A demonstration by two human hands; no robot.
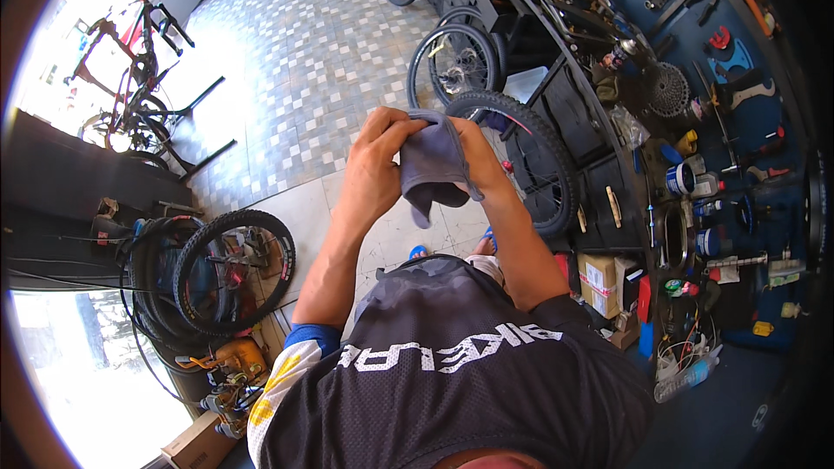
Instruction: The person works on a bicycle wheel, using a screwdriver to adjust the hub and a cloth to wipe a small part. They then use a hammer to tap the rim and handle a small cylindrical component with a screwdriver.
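A dark grey cloth (430,161) is held up in front of my body, bunched and folded with a flap hanging down. My left hand (378,156) grips its left side, fingers curled over the top edge. My right hand (473,156) holds the right side, with its fingers largely hidden behind the fabric. Below the cloth, my feet in blue sandals (419,254) show on the tiled floor.
A bike wheel (556,165) leans by a dark workbench (599,165) at right, beside a tool wall (695,0). More wheels (452,52) stand behind. A bike frame (130,61) stands at far left; tyres (195,278) are stacked lower left, and a cardboard box (598,282) sits lower right.
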